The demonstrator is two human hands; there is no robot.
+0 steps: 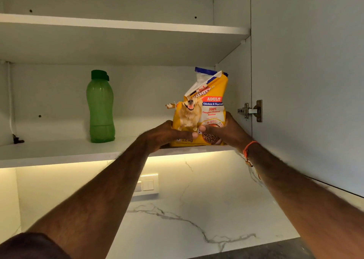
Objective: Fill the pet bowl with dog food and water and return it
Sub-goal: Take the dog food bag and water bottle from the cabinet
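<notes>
A: Where is the dog food?

B: Right of centre in the frame. A yellow dog food bag [202, 111] stands upright at the right end of the lower cabinet shelf [59, 152], close to the cabinet's side wall. Its top is torn open and folded over, showing a white lining and a blue edge.

A: Who has hold of it?

B: Both hands, reaching up from the bottom of the frame. The left hand [167, 133] wraps the bag's lower left side, its thumb laid across the front. The right hand [226, 129] clasps the lower right side, thumb also on the front, so the two thumbs nearly meet over the print. Both are closed around the bag, squeezing it between them.

A: Is it lifted?

B: I cannot tell; its base sits at the shelf's front edge, partly hidden by the fingers.

A: Anything else on that shelf?

B: A green water bottle [100, 109] with a darker green cap, standing upright left of centre, well apart from the bag.

A: And around it?

B: An upper shelf [122, 25] runs across the top of the frame. The open cabinet door [307, 81] fills the right side, with a metal hinge [250, 111] just beside the bag. An orange thread band [248, 148] circles the right wrist. Below the lit cabinet underside, a wall switch plate [147, 185] sits on the white marble backsplash [197, 209].
</notes>
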